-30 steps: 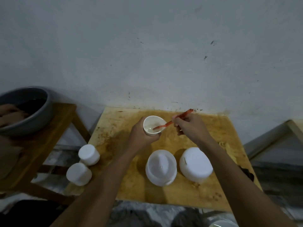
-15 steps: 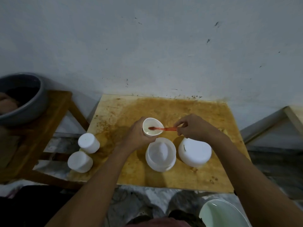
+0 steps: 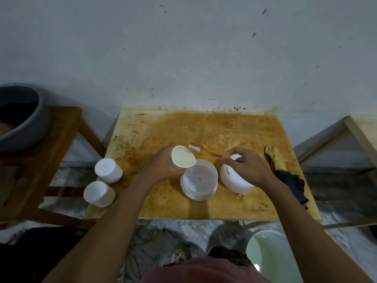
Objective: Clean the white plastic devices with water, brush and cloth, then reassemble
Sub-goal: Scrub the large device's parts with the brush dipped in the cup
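From the head view, the left hand [image 3: 163,165] curls round a small white cup [image 3: 182,159] tipped at the rim of an open white base [image 3: 199,182] on the stained table [image 3: 224,127], while the right hand [image 3: 245,168] pinches a red brush [image 3: 206,151] above a white dome [image 3: 233,182]

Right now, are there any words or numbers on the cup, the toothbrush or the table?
No words, numbers or signs can be read anywhere.
The cup, toothbrush and table look plain.
The small dark mark on the white dome is too small to tell.
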The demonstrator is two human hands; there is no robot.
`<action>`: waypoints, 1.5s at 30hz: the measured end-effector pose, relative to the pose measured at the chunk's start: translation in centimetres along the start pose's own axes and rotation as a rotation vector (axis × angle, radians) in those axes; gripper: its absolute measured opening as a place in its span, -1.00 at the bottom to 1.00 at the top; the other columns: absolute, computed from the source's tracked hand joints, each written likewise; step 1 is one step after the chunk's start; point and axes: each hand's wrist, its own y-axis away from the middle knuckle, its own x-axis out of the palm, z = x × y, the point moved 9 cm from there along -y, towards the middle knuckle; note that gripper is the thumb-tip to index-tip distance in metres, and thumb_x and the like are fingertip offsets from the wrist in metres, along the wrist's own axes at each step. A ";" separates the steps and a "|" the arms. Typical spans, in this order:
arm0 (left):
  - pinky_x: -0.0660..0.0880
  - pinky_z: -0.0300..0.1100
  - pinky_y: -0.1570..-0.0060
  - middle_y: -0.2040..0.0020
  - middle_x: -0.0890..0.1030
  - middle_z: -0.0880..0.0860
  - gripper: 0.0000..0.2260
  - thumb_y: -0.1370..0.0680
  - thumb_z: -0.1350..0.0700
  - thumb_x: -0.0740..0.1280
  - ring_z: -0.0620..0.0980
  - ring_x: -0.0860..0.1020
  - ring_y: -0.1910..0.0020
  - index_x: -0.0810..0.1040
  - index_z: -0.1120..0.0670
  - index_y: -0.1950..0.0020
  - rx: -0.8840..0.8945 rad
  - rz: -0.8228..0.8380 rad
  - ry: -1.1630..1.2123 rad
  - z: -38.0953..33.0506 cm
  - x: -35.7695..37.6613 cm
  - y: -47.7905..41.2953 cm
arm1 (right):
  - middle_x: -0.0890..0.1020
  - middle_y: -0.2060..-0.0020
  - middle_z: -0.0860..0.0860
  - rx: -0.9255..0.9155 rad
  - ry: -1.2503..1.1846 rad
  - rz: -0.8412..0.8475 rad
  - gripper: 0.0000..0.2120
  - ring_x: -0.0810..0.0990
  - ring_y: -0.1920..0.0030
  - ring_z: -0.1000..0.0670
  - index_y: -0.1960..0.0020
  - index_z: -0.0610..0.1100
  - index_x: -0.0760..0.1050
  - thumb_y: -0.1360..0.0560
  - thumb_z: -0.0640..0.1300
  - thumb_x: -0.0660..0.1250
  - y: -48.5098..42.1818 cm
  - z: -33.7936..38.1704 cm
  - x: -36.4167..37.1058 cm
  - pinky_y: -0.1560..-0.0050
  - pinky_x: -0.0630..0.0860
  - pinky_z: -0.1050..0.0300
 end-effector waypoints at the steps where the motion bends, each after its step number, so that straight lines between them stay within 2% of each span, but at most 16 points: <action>1: 0.52 -0.14 0.17 -0.07 0.56 -0.03 -0.43 -0.31 -0.06 0.61 -0.05 0.53 -0.03 0.44 -0.03 -0.23 -0.001 0.010 -0.025 0.2 0.1 0.1 | 0.56 0.47 0.15 0.009 -0.036 -0.016 -0.84 0.42 0.51 0.20 0.07 0.01 0.55 -0.54 0.09 0.34 0.3 -0.3 0.1 0.31 0.26 0.17; 3: 0.48 -0.15 0.19 -0.08 0.55 -0.03 -0.42 -0.33 -0.05 0.60 -0.05 0.51 -0.03 0.43 -0.03 -0.25 -0.004 0.036 -0.047 0.5 0.3 0.2 | 0.46 0.54 0.11 0.037 -0.078 -0.046 -0.83 0.31 0.58 0.15 0.06 -0.03 0.55 -0.54 0.08 0.34 0.9 -1.2 0.4 0.34 0.19 0.17; 8: 0.49 -0.12 0.18 -0.10 0.54 -0.05 -0.43 -0.33 -0.07 0.58 -0.03 0.50 -0.05 0.42 -0.08 -0.24 0.001 0.076 -0.084 1.2 0.9 0.4 | 0.45 0.60 0.29 0.100 -0.153 -0.100 -0.82 0.40 0.56 0.26 0.03 -0.07 0.56 -0.56 0.04 0.34 1.7 -2.4 0.6 0.36 0.18 0.21; 13: 0.57 0.04 0.09 -0.11 0.53 -0.08 -0.41 -0.25 -0.23 0.52 -0.01 0.52 -0.06 0.39 -0.18 -0.21 -0.021 0.115 -0.150 1.7 1.4 0.3 | 0.46 0.59 0.28 0.117 -0.191 -0.129 -0.82 0.41 0.55 0.28 0.04 -0.11 0.56 -0.57 0.02 0.34 1.9 -3.0 0.8 0.36 0.19 0.24; 18: 0.58 0.05 0.11 -0.12 0.52 -0.07 -0.42 -0.23 -0.26 0.48 0.03 0.53 -0.05 0.36 -0.21 -0.17 -0.022 0.134 -0.212 1.5 1.5 0.1 | 0.47 0.45 0.20 0.117 -0.207 -0.154 -0.84 0.41 0.47 0.24 0.08 -0.04 0.57 -0.56 0.04 0.34 1.9 -3.4 1.0 0.35 0.23 0.29; 23: 0.55 -0.03 0.18 -0.12 0.52 -0.03 -0.43 -0.29 -0.15 0.54 0.03 0.52 -0.05 0.39 -0.12 -0.20 -0.001 0.116 -0.266 1.0 1.5 0.0 | 0.50 0.40 0.17 0.122 -0.206 -0.155 -0.83 0.42 0.41 0.19 0.07 -0.04 0.58 -0.56 0.05 0.34 2.0 -3.6 1.2 0.34 0.25 0.25; 27: 0.54 -0.06 0.21 -0.11 0.53 -0.01 -0.43 -0.29 -0.13 0.55 0.05 0.53 -0.05 0.40 -0.10 -0.20 0.016 0.112 -0.287 0.8 1.6 0.0 | 0.51 0.40 0.17 0.127 -0.203 -0.153 -0.84 0.43 0.40 0.19 0.07 -0.02 0.57 -0.56 0.06 0.34 2.0 -3.8 1.2 0.32 0.27 0.24; 35: 0.33 -0.17 0.35 -0.12 0.52 -0.01 -0.44 -0.33 -0.06 0.56 0.03 0.50 -0.07 0.41 -0.04 -0.23 0.045 0.112 -0.355 -0.5 1.4 0.2 | 0.56 0.33 0.12 0.122 -0.187 -0.145 -0.83 0.50 0.29 0.14 0.08 0.00 0.56 -0.56 0.09 0.32 2.0 -3.6 1.1 0.27 0.30 0.20; 40: 0.47 -0.10 0.25 -0.12 0.53 -0.01 -0.44 -0.32 -0.05 0.56 0.04 0.51 -0.09 0.43 -0.03 -0.24 0.053 0.106 -0.350 -0.7 1.4 0.1 | 0.53 0.37 0.12 0.132 -0.194 -0.144 -0.81 0.46 0.33 0.14 0.07 -0.02 0.57 -0.56 0.09 0.32 1.9 -3.7 1.0 0.29 0.28 0.21; 45: 0.42 -0.12 0.25 -0.14 0.53 0.00 -0.43 -0.34 -0.03 0.56 0.04 0.48 -0.12 0.42 0.00 -0.27 0.070 0.102 -0.377 -1.2 1.5 0.1 | 0.56 0.33 0.04 0.130 -0.195 -0.145 -0.81 0.49 0.30 0.08 0.08 -0.03 0.57 -0.56 0.08 0.32 1.9 -3.6 0.9 0.28 0.32 0.20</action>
